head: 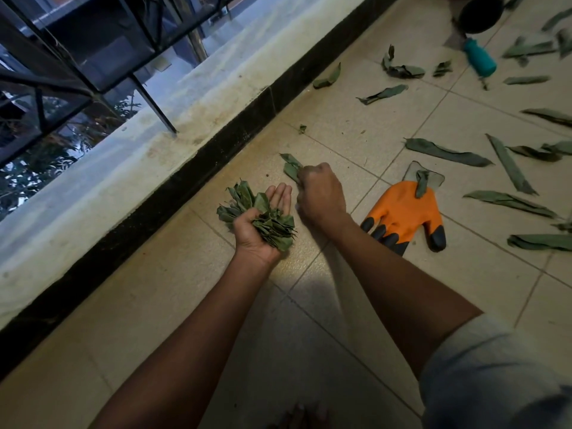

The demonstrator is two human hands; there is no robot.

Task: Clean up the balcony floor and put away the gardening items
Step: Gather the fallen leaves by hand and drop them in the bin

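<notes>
Left hand (261,226) cups leaf bundle (263,216); right hand (320,195) grips leaf (291,167).

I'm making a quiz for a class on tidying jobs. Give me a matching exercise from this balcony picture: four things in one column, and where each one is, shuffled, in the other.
Things:
1. bunch of leaves
2. single leaf
3. orange glove
4. teal-handled tool

Places:
A. lying flat on the floor tiles, right of the hands
B. pinched in the right hand
C. on the floor at the top right
D. held in the left hand

Pairs: 1-D, 2-B, 3-A, 4-C
</notes>
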